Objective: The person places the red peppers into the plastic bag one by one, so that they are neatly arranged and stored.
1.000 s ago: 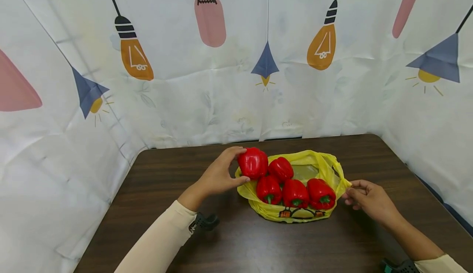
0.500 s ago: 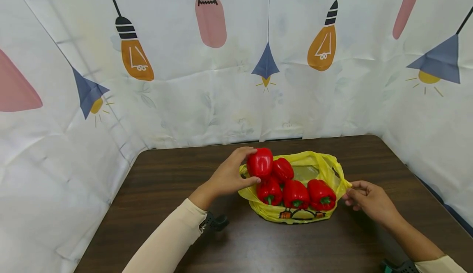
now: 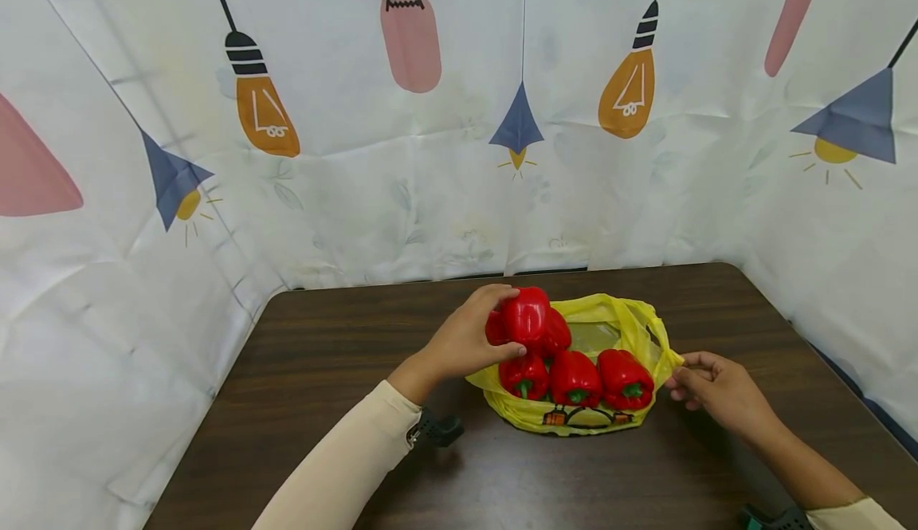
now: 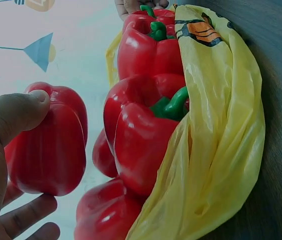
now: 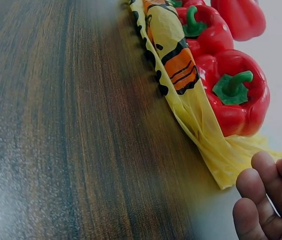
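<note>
My left hand (image 3: 464, 337) grips a red bell pepper (image 3: 527, 315) between thumb and fingers, held above the left part of a yellow plastic bag (image 3: 634, 316). In the left wrist view the held pepper (image 4: 51, 145) hangs apart from those in the bag. Several more red peppers with green stems lie inside, among them the front right pepper (image 3: 625, 380). Partly covered by the held one, another pepper (image 3: 495, 327) shows at the bag's left end. My right hand (image 3: 717, 390) pinches the bag's right corner, by its handle, pulling the mouth wide.
A dark brown wooden table (image 3: 344, 339) carries the bag. Behind it hangs a white cloth (image 3: 344, 219) printed with lamps and bulbs, which also runs along the left and right sides.
My left hand has moved to the right with the pepper, from the bag's left edge to over the peppers. This uncovers another pepper at the left end. The right hand stays put.
</note>
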Tool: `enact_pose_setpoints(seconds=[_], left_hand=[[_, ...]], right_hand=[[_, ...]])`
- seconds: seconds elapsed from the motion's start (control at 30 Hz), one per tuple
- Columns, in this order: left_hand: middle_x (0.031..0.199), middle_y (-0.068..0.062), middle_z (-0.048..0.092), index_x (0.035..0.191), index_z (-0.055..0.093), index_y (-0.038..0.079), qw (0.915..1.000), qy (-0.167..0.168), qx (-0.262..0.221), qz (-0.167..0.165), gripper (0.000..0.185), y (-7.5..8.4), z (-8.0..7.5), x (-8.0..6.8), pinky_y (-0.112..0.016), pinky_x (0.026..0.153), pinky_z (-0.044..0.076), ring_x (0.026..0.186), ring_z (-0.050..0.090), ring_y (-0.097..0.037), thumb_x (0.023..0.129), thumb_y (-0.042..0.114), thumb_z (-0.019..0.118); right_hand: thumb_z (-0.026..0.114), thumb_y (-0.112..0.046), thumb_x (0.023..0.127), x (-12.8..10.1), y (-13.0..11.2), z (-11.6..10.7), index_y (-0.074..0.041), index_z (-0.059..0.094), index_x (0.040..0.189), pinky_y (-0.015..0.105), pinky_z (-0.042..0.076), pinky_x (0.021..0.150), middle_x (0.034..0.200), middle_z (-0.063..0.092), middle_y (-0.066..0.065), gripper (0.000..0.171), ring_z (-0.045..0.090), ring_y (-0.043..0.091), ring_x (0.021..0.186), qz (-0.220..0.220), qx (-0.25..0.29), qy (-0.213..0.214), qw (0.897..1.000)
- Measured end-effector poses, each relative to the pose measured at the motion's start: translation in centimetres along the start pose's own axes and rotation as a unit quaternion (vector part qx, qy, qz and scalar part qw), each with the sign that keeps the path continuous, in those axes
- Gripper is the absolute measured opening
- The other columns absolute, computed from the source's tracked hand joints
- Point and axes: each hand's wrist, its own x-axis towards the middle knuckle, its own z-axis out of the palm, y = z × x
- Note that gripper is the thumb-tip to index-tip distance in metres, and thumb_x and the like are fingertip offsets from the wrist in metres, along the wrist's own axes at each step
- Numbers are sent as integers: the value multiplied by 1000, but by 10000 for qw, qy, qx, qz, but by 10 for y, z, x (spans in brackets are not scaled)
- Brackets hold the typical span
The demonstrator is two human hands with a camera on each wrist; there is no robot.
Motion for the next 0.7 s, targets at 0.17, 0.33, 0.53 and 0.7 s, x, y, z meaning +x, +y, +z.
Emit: enact_pose_setpoints(seconds=[0.17,0.33,0.53,0.7], left_hand=[[156,-5,40,150,45,13,10000,-22,46,45,80,2,4,5,-42,96,55,128,53,-22,84,29,86],[155,-6,41,150,45,13,9998,-4,137,130,79,4,8,11,-40,98,54,128,53,-23,84,30,86],[156,-6,40,150,45,14,9997,-27,206,87,79,6,14,16,-40,100,52,130,53,-24,85,31,85],[157,-6,40,151,45,14,9994,-19,299,153,80,7,20,21,-40,101,51,131,52,-23,85,33,85]], right_hand=[[58,-25,106,0,1,0,11,53,130,35,60,69,100,75,14,43,71,19,83,-9,-37,14,10000],[58,-23,106,-1,1,0,11,53,129,35,60,69,99,75,13,41,71,19,83,-8,-43,34,10000],[58,-24,106,-1,0,-1,11,53,130,35,60,70,100,75,13,42,71,19,84,-16,-1,-20,10000],[58,-24,107,-1,1,-1,11,52,130,36,60,70,101,75,13,42,71,18,85,-7,55,-78,10000]])
